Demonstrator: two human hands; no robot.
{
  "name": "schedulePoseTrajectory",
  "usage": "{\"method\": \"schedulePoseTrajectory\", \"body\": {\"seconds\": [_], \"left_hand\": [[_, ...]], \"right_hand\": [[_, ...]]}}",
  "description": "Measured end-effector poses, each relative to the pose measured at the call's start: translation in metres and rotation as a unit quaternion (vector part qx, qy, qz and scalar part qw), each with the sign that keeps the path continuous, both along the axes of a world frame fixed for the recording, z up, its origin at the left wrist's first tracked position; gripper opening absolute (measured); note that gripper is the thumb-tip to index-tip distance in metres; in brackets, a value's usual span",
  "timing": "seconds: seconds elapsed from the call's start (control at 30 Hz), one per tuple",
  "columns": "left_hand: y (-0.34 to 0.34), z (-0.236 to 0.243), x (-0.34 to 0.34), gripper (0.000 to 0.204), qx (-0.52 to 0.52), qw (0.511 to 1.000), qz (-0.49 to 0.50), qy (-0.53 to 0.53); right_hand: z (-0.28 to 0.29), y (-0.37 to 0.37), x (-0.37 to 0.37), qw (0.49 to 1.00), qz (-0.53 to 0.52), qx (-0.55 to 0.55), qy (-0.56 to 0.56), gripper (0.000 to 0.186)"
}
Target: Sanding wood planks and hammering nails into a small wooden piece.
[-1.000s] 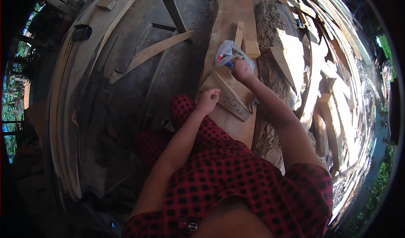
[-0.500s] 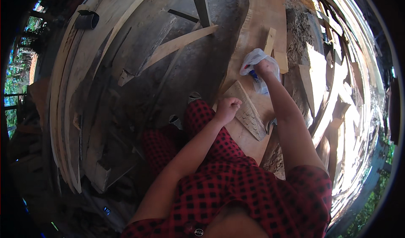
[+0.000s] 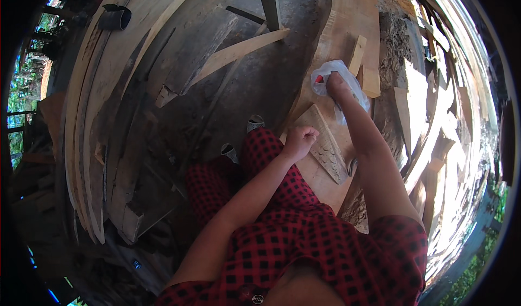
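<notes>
My left hand (image 3: 300, 141) is curled closed beside a wedge-shaped wooden offcut (image 3: 327, 148), which lies diagonally on a long plank (image 3: 336, 7); I cannot make out whether anything is between its fingers. My right hand (image 3: 339, 88) reaches into a crumpled, translucent plastic bag (image 3: 353, 74) higher on the plank. Its fingers are hidden there. A red item (image 3: 319, 79) shows inside the bag, left of that hand. Behind the bag lies a short batten (image 3: 357, 53) and a pale block (image 3: 372, 86).
Long boards (image 3: 92, 105) are stacked at the left with a dark tube (image 3: 114, 19) on them. A dark post (image 3: 267, 5) and slanting strip (image 3: 239, 51) stand over the concrete floor (image 3: 282, 72). Sunlit scrap wood (image 3: 439, 116) is piled right. My knees are below the plank's left edge.
The view has shifted, so the scene sits farther right. My right hand has stayed at the bag, whose plastic now spreads lower; the blue item seen earlier is covered. My left hand remains curled.
</notes>
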State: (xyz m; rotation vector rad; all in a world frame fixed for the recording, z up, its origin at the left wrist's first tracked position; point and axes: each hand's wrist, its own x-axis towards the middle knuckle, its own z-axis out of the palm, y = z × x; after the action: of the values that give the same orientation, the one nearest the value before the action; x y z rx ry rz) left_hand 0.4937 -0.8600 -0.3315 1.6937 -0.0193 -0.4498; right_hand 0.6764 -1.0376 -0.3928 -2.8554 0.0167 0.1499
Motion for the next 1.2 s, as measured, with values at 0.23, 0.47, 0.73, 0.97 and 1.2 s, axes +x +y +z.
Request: {"method": "schedulePoseTrajectory", "body": {"seconds": [0.23,0.47,0.73,0.97,1.2], "left_hand": [[-0.001,-0.001,0.000,0.013,-0.008,1.000,0.004,0.001],[0.000,-0.004,0.000,0.013,0.008,1.000,0.003,-0.003],[-0.001,-0.005,0.000,0.014,0.009,1.000,0.003,-0.005],[0.000,-0.007,0.000,0.015,0.015,1.000,0.000,-0.005],[-0.005,-0.008,0.001,0.014,0.015,1.000,-0.002,-0.002]], "right_hand": [[-0.010,-0.016,0.006,0.990,0.135,-0.044,0.013,0.022],[-0.012,-0.011,0.006,0.995,0.099,-0.021,0.002,0.022],[-0.015,-0.027,0.012,0.998,0.066,0.018,-0.013,0.023],[-0.019,-0.020,0.010,0.998,0.025,0.041,-0.034,0.023],[-0.011,-0.048,0.006,0.997,-0.002,0.042,-0.064,0.023]]}}
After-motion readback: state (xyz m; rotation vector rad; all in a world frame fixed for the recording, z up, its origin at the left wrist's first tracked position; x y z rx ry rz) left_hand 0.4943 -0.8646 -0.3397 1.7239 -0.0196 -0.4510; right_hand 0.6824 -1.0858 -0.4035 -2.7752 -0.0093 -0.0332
